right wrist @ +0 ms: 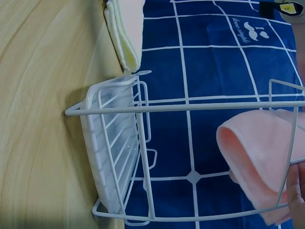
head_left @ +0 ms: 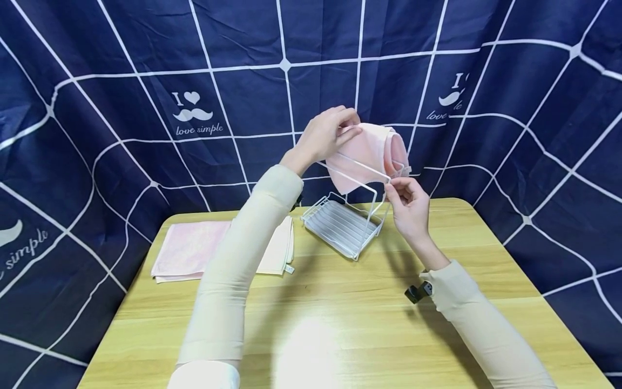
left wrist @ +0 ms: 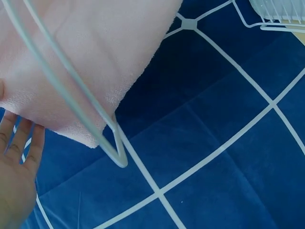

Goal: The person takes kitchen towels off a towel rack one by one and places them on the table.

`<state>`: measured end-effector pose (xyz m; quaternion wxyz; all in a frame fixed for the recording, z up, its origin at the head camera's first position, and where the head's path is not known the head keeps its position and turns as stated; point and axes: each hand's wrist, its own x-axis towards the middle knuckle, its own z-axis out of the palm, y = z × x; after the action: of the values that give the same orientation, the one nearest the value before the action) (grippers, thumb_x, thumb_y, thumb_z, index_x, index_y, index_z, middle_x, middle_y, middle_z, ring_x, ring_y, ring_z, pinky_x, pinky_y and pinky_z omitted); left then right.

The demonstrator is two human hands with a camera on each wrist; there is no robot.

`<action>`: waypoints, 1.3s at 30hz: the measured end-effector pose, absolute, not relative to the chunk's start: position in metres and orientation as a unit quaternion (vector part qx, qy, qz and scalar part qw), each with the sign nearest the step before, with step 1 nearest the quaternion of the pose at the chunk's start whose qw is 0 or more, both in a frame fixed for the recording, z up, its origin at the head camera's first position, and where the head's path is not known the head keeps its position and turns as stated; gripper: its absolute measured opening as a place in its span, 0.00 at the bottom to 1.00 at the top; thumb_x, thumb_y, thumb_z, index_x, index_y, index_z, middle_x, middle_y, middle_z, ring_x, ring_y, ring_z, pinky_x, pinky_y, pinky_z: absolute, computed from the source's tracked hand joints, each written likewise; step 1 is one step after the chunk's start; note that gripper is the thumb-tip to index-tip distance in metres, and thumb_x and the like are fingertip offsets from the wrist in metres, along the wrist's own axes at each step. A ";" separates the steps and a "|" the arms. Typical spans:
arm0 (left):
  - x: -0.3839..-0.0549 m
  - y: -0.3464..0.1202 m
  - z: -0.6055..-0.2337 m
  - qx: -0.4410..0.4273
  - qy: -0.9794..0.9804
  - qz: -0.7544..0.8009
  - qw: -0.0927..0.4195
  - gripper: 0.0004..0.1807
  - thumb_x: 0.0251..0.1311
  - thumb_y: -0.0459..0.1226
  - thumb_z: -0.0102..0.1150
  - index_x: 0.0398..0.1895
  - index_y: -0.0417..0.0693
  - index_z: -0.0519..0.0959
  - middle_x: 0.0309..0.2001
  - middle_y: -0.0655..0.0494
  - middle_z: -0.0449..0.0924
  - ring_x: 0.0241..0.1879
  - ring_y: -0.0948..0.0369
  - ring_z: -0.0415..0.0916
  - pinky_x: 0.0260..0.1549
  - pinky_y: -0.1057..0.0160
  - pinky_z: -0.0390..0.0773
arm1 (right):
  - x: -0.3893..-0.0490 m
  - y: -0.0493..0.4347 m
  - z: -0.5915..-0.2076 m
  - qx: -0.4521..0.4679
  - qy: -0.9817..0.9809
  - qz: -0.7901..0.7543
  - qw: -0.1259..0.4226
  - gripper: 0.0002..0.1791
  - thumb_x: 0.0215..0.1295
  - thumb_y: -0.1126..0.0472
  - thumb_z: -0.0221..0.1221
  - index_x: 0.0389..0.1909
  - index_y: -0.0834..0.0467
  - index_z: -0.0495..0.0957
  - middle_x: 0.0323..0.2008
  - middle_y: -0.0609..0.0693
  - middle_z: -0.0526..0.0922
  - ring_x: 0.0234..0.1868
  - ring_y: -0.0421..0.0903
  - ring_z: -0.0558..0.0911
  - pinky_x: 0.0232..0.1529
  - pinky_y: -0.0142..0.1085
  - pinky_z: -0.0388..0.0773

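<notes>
A pink towel [head_left: 362,154], folded over, lies against the upper bars of a white wire rack [head_left: 357,183]. My left hand [head_left: 330,129] pinches the towel's upper left edge; in the left wrist view the fingers [left wrist: 33,148] are behind the cloth and only a bit of thumb shows in front. At the rack's upper right corner, my right hand [head_left: 410,208] has thumb and fingertips together on the towel's lower edge, close to the wire. In the right wrist view the towel [right wrist: 257,148] hangs in a curved fold beside the bars, its far part cut off.
The rack's slatted tray [head_left: 337,227] stands on the wooden table [head_left: 340,302]. Left of it lie a folded pink towel [head_left: 191,248] and a cream cloth [head_left: 277,248] with a tag, partly behind my left sleeve. A dark blue checked curtain [head_left: 252,43] surrounds the table.
</notes>
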<state>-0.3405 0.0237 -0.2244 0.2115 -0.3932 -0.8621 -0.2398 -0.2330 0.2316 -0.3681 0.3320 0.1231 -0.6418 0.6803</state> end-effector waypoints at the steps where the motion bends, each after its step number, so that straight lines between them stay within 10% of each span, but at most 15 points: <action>1: -0.340 0.022 -0.223 -0.394 -0.859 -0.244 0.215 0.13 0.76 0.48 0.60 0.48 0.50 0.84 0.38 0.56 0.78 0.39 0.60 0.74 0.43 0.61 0.73 | -0.233 0.232 -0.368 0.124 -0.641 0.681 0.332 0.04 0.69 0.77 0.62 0.41 0.75 0.78 0.28 0.39 0.85 0.27 0.31 0.82 0.33 0.22 0.82; 8: -0.338 0.010 -0.214 -0.395 -0.844 -0.273 0.239 0.13 0.75 0.47 0.60 0.46 0.47 0.84 0.35 0.57 0.76 0.37 0.59 0.72 0.40 0.62 0.69 | -0.231 0.230 -0.366 0.123 -0.639 0.680 0.336 0.08 0.68 0.78 0.61 0.37 0.63 0.82 0.28 0.39 0.84 0.25 0.31 0.82 0.32 0.22 0.81; 16: -0.337 -0.007 -0.204 -0.392 -0.830 -0.307 0.253 0.12 0.76 0.45 0.60 0.45 0.45 0.84 0.35 0.55 0.76 0.39 0.56 0.74 0.41 0.64 0.69 | -0.232 0.230 -0.367 0.126 -0.648 0.670 0.340 0.08 0.69 0.78 0.60 0.41 0.82 0.74 0.28 0.39 0.84 0.25 0.30 0.81 0.31 0.22 0.80; 39: -0.325 -0.062 -0.187 -0.356 -0.802 -0.381 0.291 0.10 0.74 0.38 0.62 0.44 0.38 0.84 0.41 0.45 0.84 0.43 0.56 0.80 0.49 0.64 0.81 | -0.232 0.230 -0.366 0.133 -0.650 0.665 0.343 0.11 0.69 0.76 0.62 0.42 0.83 0.73 0.28 0.38 0.84 0.25 0.30 0.81 0.31 0.21 0.80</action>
<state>-0.3249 -0.0621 -0.1872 0.2912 -0.3559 -0.8021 -0.3809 -0.2325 0.2301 -0.3664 0.3428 0.1326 -0.6501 0.6651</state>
